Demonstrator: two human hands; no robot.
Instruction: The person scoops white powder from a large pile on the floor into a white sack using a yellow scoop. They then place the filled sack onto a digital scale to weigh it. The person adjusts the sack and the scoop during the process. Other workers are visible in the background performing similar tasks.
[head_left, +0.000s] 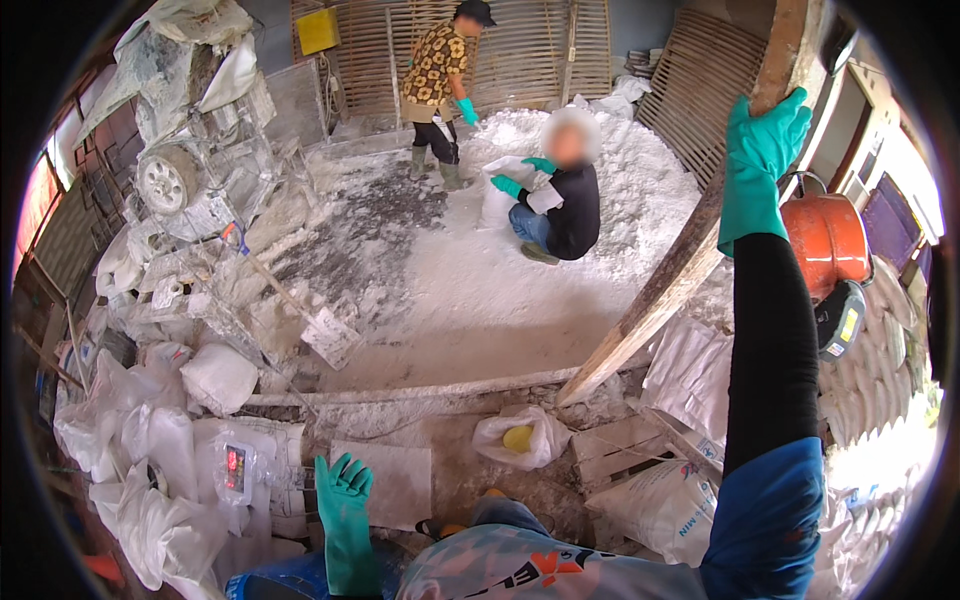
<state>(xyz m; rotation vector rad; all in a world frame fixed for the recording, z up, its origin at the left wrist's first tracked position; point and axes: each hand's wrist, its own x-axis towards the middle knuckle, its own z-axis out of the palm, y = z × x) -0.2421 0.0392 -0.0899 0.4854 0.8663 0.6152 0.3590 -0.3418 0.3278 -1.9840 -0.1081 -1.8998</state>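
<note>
The person's gloved right hand (764, 165) rests against the upper part of a slanting wooden post (660, 290); whether its fingers grip, one cannot tell. The left hand (345, 482), empty, fingers loosely spread, hangs beside a pale board (402, 488).

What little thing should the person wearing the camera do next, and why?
Maybe reach the left hand a little toward the open white bag on the floor, where a yellow thing shows. The left hand looks empty, while the right hand is up against the wooden post, which might help with balance.
</note>
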